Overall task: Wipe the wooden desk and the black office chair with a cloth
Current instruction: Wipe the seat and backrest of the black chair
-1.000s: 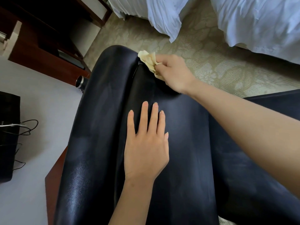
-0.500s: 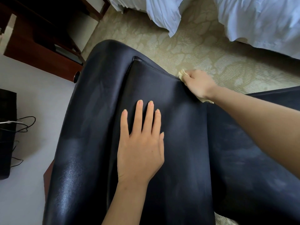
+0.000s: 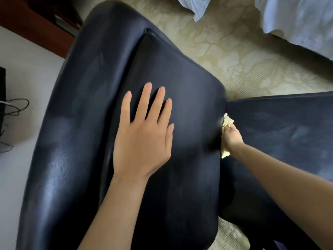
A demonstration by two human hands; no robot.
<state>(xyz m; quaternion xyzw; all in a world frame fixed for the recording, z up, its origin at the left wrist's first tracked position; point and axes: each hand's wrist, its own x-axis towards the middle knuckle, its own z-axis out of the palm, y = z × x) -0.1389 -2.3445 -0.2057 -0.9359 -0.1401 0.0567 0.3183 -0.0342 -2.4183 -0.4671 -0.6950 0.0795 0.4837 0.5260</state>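
Left hand (image 3: 142, 134), fingers spread flat, presses the black chair (image 3: 189, 98); right hand (image 3: 232, 137), fingers curled around a yellow cloth (image 3: 227, 121), against the chair's right edge.

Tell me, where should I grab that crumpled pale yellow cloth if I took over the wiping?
Probably the bunched middle of the crumpled pale yellow cloth, coming from the chair's right edge, as the right hand does. It is wadded against the side of the black leather office chair, with ends poking out above and below the fist. The left hand lies flat on the chair.
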